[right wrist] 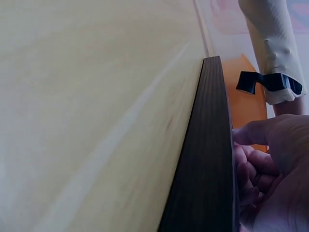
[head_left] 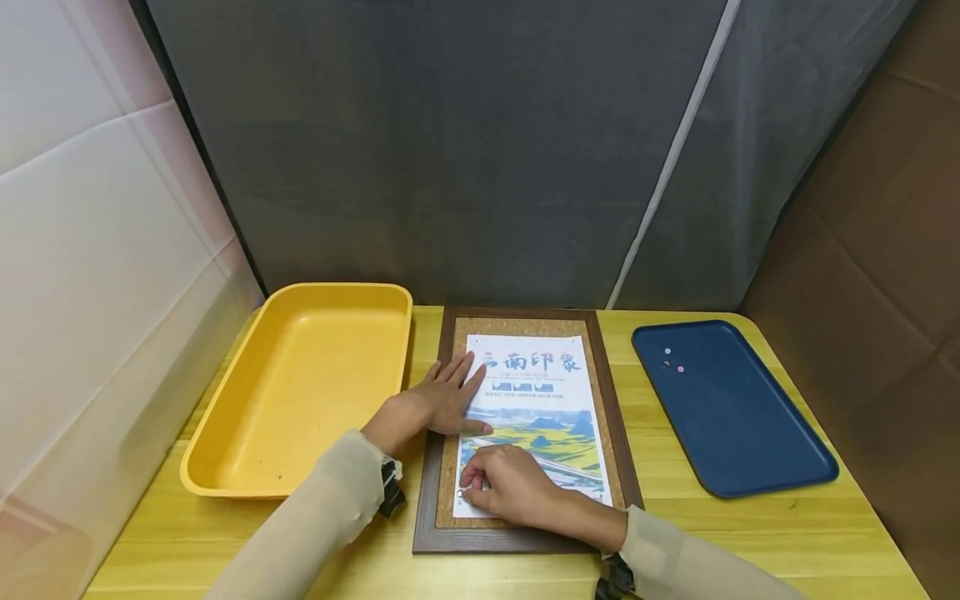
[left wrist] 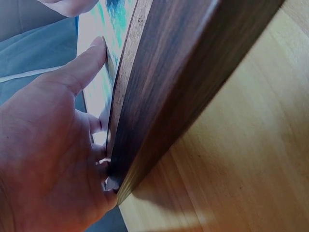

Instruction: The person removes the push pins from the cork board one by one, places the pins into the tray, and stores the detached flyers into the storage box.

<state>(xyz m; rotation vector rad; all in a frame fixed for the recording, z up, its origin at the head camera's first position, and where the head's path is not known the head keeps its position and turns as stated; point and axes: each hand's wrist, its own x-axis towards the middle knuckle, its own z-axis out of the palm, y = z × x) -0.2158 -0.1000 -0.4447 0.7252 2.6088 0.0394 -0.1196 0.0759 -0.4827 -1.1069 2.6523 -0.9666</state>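
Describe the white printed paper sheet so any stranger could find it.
On the yellow wooden table lies a brown-framed rectangular corkboard. The white rectangular paper sheet rests on it. Unlike the yellow rectangular tray and flat navy tray alongside, it bears blue characters above a landscape.

You can read large blue headline 云南印象 (head_left: 535, 362) across top of white poster (head_left: 585, 402), lower centre of your head view; first character partly behind your left hand (head_left: 447, 406). Beneath: thin line of print (head_left: 523, 375), three blue marks (head_left: 522, 387), second line (head_left: 525, 396), all too small for you to read.
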